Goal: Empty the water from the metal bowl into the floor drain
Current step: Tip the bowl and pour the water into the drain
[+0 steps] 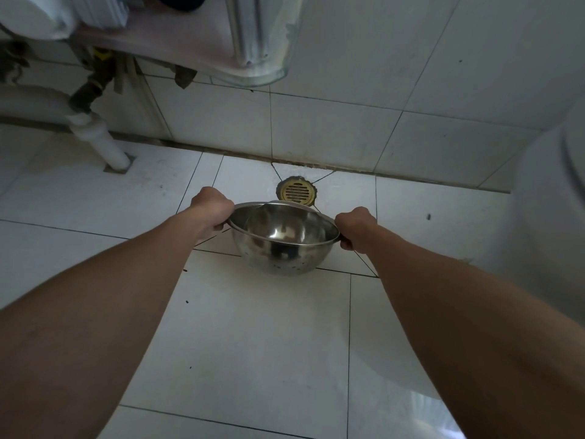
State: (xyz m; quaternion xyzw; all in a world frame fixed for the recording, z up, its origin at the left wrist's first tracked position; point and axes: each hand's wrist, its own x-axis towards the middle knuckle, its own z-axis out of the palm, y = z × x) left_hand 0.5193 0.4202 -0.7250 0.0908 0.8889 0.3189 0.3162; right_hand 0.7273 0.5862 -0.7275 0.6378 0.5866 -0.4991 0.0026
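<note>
A shiny metal bowl (285,242) hangs above the white floor tiles, held by its rim from both sides. My left hand (211,208) grips the rim on the left and my right hand (356,226) grips it on the right. The bowl is roughly level, tipped slightly away from me, and its far rim lies just in front of the round brass floor drain (297,192). Water in the bowl is hard to make out among the reflections. The drain sits in the floor close to the tiled wall.
A white drain pipe (101,137) runs down to the floor at the left under a sink shelf (177,49). A glass and metal fixture (259,36) hangs above the drain. A large white rounded object (550,217) stands at the right. White tiled wall behind.
</note>
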